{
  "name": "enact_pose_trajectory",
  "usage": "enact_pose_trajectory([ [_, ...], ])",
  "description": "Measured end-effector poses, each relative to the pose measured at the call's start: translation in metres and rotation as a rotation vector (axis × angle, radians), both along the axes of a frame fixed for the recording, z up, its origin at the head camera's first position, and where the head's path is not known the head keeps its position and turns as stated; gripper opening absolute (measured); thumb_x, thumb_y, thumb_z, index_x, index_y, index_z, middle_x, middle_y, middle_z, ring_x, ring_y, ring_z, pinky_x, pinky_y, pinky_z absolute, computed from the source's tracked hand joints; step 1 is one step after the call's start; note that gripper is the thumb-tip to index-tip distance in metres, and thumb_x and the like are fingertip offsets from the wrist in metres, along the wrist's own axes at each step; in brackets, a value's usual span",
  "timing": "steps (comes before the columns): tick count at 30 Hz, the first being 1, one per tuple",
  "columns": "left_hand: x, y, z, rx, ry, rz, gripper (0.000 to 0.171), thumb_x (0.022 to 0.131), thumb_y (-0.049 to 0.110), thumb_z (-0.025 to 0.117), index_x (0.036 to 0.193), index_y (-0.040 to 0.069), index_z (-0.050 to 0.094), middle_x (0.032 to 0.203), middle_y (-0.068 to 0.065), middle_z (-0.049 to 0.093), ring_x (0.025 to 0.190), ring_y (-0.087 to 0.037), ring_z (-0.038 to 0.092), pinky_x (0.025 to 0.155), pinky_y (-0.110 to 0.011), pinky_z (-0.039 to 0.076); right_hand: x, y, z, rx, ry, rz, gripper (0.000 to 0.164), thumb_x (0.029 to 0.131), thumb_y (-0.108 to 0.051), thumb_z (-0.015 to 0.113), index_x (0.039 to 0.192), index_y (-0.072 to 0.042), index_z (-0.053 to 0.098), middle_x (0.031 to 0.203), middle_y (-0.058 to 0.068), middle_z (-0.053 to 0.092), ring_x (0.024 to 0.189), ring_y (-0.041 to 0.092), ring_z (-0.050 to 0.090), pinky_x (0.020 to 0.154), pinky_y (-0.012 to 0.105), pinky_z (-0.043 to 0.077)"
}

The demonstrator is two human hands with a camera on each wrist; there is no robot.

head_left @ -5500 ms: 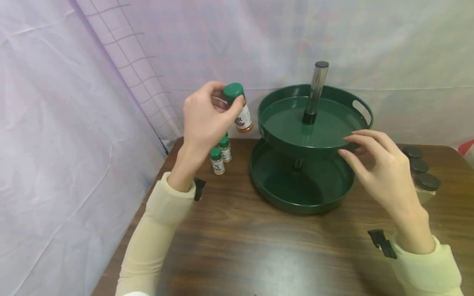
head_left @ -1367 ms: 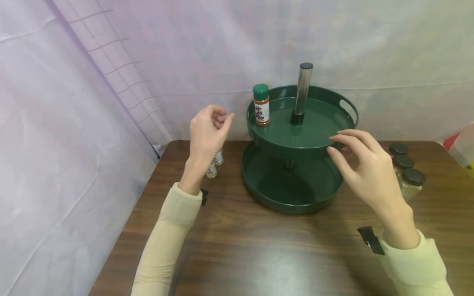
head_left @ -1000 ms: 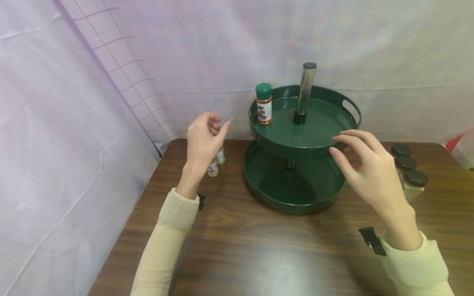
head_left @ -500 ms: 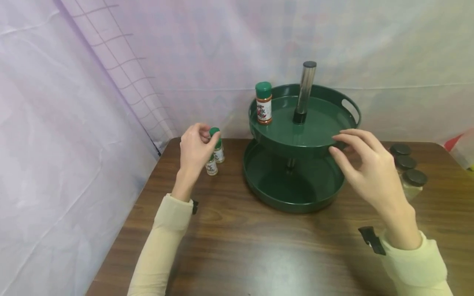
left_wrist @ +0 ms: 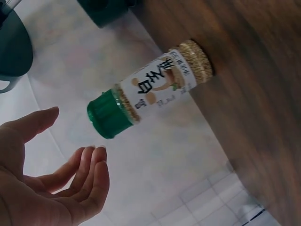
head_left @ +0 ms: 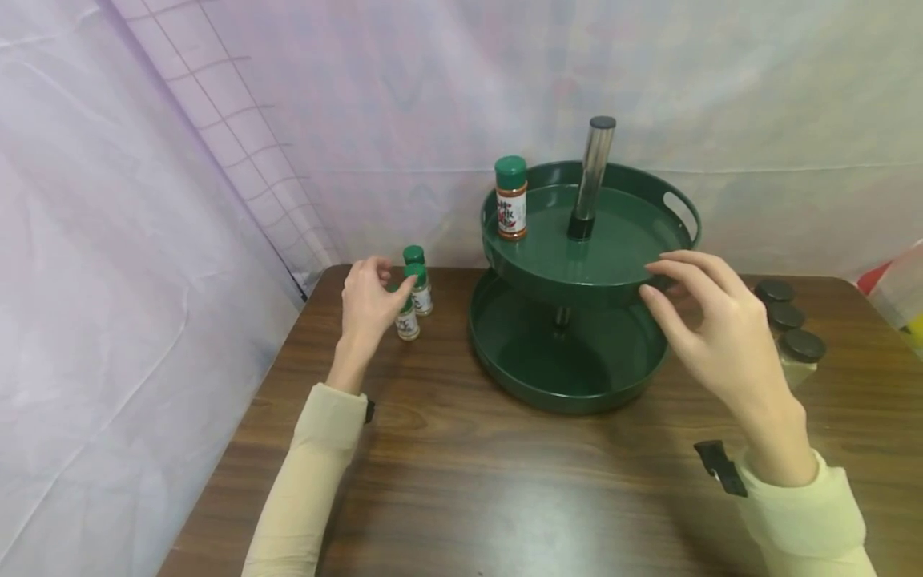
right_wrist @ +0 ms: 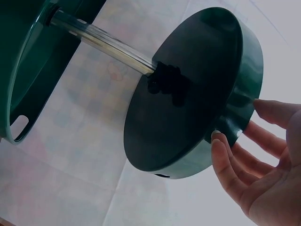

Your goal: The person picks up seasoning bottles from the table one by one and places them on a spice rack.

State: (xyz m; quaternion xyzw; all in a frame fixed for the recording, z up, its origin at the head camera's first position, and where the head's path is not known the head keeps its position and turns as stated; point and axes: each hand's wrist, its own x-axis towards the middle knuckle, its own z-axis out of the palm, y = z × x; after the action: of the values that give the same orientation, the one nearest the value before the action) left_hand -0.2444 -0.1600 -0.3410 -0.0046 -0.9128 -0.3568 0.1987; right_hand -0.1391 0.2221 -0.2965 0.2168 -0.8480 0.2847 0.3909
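My left hand (head_left: 369, 300) hovers beside three green-capped spice bottles standing at the table's back left. Its thumb and fingers are parted. In the left wrist view, a spice bottle (left_wrist: 155, 84) of tan seeds stands just beyond the fingertips, with a gap to its green cap. A green two-tier tray (head_left: 577, 268) with a metal centre post occupies the middle. A spice bottle (head_left: 511, 200) of orange-red powder stands upright on the upper tier's left side. My right hand (head_left: 721, 328) holds the upper tier's front right rim between thumb and fingers. The right wrist view shows this tier's wall (right_wrist: 247, 80) at the fingertips.
Several black-lidded jars (head_left: 802, 346) stand behind my right hand at the table's right. The wooden table (head_left: 469, 481) extends toward me in front of the tray. Pale fabric (head_left: 404, 96) hangs behind and to the left.
My left hand has set the orange-red spice bottle on the upper tier and let go. It has moved left and down to the other bottles. My right hand has stayed at the rim.
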Motion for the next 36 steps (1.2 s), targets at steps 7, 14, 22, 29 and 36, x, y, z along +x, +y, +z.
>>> enact_pose_trajectory([
  [7, -0.001, -0.002, -0.009, -0.033, -0.084, -0.005, 0.057, 0.086, 0.029, 0.081, 0.125, -0.006, 0.06, 0.118, -0.022, 0.059, 0.107, -0.036, 0.059, 0.092, -0.051, 0.05, 0.002, 0.001, 0.001, -0.005, -0.003, 0.001, 0.032, 0.084, 0.006, 0.078, 0.114, 0.001, 0.071, 0.121, 0.017, 0.065, 0.085, 0.026, 0.065, 0.084, 0.005, 0.038],
  [14, -0.002, -0.003, -0.015, -0.041, -0.132, -0.022, 0.058, 0.084, 0.027, 0.083, 0.125, -0.007, 0.059, 0.12, -0.023, 0.058, 0.112, -0.038, 0.056, 0.095, -0.052, 0.048, 0.003, 0.003, 0.002, 0.005, -0.017, -0.011, 0.033, 0.084, 0.004, 0.078, 0.116, 0.001, 0.071, 0.123, 0.017, 0.064, 0.086, 0.026, 0.065, 0.083, 0.005, 0.037],
  [22, -0.001, -0.004, -0.023, -0.046, -0.155, -0.015, 0.052, 0.085, 0.019, 0.082, 0.124, -0.008, 0.061, 0.122, -0.024, 0.058, 0.116, -0.04, 0.055, 0.098, -0.054, 0.047, 0.002, 0.002, 0.001, 0.004, -0.011, 0.001, 0.033, 0.084, 0.005, 0.077, 0.116, 0.001, 0.071, 0.122, 0.017, 0.065, 0.085, 0.026, 0.065, 0.083, 0.005, 0.037],
  [29, -0.002, -0.006, -0.028, -0.035, -0.166, -0.011, 0.047, 0.088, 0.014, 0.078, 0.125, -0.008, 0.061, 0.121, -0.025, 0.058, 0.112, -0.04, 0.058, 0.097, -0.053, 0.049, 0.002, 0.002, 0.001, 0.005, -0.013, -0.006, 0.033, 0.084, 0.005, 0.077, 0.116, 0.001, 0.071, 0.122, 0.017, 0.065, 0.085, 0.026, 0.065, 0.083, 0.005, 0.037],
  [36, -0.001, -0.005, -0.029, -0.025, -0.149, 0.0, 0.045, 0.087, 0.014, 0.078, 0.123, -0.008, 0.062, 0.118, -0.024, 0.059, 0.111, -0.04, 0.059, 0.096, -0.053, 0.049, 0.002, 0.002, 0.0, 0.002, -0.016, -0.002, 0.033, 0.084, 0.005, 0.077, 0.116, 0.001, 0.071, 0.122, 0.017, 0.065, 0.086, 0.025, 0.065, 0.083, 0.006, 0.038],
])
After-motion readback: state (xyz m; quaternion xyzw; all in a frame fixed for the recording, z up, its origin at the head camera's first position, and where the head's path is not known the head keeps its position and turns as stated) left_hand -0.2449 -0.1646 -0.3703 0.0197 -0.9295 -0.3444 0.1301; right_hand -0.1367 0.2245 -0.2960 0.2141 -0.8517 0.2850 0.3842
